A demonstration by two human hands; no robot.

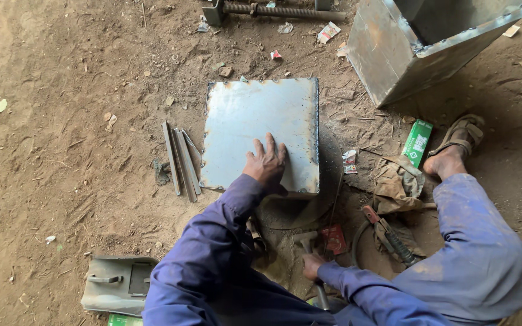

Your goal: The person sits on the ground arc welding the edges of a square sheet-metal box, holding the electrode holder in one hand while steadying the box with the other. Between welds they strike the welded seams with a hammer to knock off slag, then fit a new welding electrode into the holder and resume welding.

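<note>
A flat metal box (261,134), square in outline with scorched seams along its edges, lies on the dirt floor (49,151) directly in front of the seated person, its broad face turned up. It rests partly over a dark round disc (300,208) that shows below its near edge, which probably keeps it off the loose soil. The left hand (267,163) lies palm down on the near part of the box's face, fingers spread and slightly apart, pressing rather than gripping; such a hold appears meant to keep the box from shifting. The right hand (312,265) is closed around the handle of a hammer (309,250) whose head points toward the box, held low near the person's lap. Just left of the box lie several short metal strips (181,160), side by side and within reach. To the right lie a crumpled cloth (397,181), a small green carton (418,142) and a welding electrode holder (388,232) with its cable looping beside it. The person's sandalled foot (454,151) rests beyond the cloth. A larger open sheet-metal casing (394,54) stands tilted at the upper right, well apart from the box. A grey welding face shield (119,284) lies at the lower left.
</note>
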